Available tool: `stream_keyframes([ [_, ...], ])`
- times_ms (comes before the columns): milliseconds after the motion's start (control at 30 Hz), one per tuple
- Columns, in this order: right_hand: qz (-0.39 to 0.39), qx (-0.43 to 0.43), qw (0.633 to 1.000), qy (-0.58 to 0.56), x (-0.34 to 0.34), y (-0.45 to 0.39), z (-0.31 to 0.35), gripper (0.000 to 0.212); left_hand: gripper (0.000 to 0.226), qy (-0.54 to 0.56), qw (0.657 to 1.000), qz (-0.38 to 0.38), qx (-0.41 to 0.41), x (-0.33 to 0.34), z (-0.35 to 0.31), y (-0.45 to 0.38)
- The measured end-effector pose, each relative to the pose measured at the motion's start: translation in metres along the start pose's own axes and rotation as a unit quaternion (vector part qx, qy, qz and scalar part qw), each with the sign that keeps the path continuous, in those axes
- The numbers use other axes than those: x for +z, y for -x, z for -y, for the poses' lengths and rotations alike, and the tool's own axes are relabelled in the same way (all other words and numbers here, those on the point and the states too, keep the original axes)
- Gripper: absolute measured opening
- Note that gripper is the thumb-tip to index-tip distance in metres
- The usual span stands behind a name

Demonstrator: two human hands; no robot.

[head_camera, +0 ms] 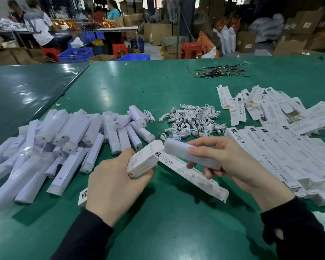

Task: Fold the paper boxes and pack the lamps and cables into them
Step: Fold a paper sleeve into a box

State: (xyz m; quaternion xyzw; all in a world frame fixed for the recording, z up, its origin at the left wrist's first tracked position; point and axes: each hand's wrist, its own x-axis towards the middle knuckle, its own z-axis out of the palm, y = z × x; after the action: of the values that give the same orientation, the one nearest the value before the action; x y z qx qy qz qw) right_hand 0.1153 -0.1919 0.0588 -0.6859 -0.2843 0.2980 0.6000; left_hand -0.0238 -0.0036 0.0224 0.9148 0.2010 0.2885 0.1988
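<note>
Box, one, folded open, sits at frame centre in the left hand, fingers curled round its near end, open flap up. Lamp, one, white bar, pinched between thumb and fingers of the right hand; its tip points at the box mouth, touching or just short, cannot tell which. A second flat box lies slanted under both hands; whether a hand holds it is unclear.

Counts: lamp pile at left, a few dozen, overlapping, exact number not countable. Cable heap at centre, white coiled leads, too tangled to count. One stray cable beside the pile's right end. Flat boxes fanned at right, many; a scatter of part-folded ones behind them. Wire bundle, dark with coloured strands, lies far back at upper right of the table.

Surface: green table, glossy, a seam running to a darker sheet at upper left. Room: workshop, cartons stacked at upper right, blue crates and red stools on the floor, people seated at a far bench, upper left.

Cut off: both sleeves at the bottom edge; lamp pile at the left edge; flat boxes at the right edge. Print on the boxes is too small to read.
</note>
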Motion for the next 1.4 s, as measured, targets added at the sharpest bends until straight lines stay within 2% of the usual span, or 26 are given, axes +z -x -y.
stream_keyframes([
  [67,0.032,-0.001,0.999,0.007,0.000,0.002,0.001,0.025,0.032,0.004,1.000,0.006,0.004,0.001,0.003,0.000],
  [167,0.079,0.013,0.997,-0.007,0.001,0.004,0.004,0.024,0.032,0.009,0.999,0.025,0.033,0.002,0.005,-0.001],
  [400,0.125,0.037,0.991,-0.019,-0.002,0.005,0.004,0.037,0.037,0.071,0.990,0.041,0.117,-0.001,0.004,-0.003],
  [467,0.121,0.041,0.991,-0.030,-0.002,0.004,0.003,0.030,0.033,0.091,0.987,0.045,0.124,-0.002,0.002,-0.003],
  [600,0.105,0.039,0.991,-0.073,0.002,0.001,0.001,0.028,0.043,0.098,0.987,0.043,0.119,-0.004,-0.003,-0.002],
  [767,0.079,0.033,0.990,-0.112,0.008,0.000,-0.001,0.015,0.055,0.117,0.988,0.047,0.086,-0.008,-0.003,-0.002],
  [900,0.057,0.006,0.987,-0.148,0.011,0.001,-0.002,0.028,0.057,0.121,0.989,0.046,0.078,-0.009,-0.001,-0.001],
  [967,0.075,-0.014,0.985,-0.157,0.012,0.003,-0.002,0.036,0.057,0.106,0.991,0.035,0.071,-0.009,0.000,-0.001],
  [1067,0.083,-0.057,0.974,-0.202,0.026,0.004,-0.004,0.024,0.052,0.107,0.992,0.017,0.064,-0.008,0.001,-0.002],
  [1133,0.055,-0.090,0.969,-0.221,0.037,0.002,-0.007,0.028,0.051,0.110,0.992,0.009,0.062,-0.006,0.001,-0.002],
  [1400,0.051,-0.127,0.979,-0.153,0.046,0.004,-0.011,0.035,0.045,0.087,0.995,-0.016,0.049,-0.005,-0.001,-0.002],
])
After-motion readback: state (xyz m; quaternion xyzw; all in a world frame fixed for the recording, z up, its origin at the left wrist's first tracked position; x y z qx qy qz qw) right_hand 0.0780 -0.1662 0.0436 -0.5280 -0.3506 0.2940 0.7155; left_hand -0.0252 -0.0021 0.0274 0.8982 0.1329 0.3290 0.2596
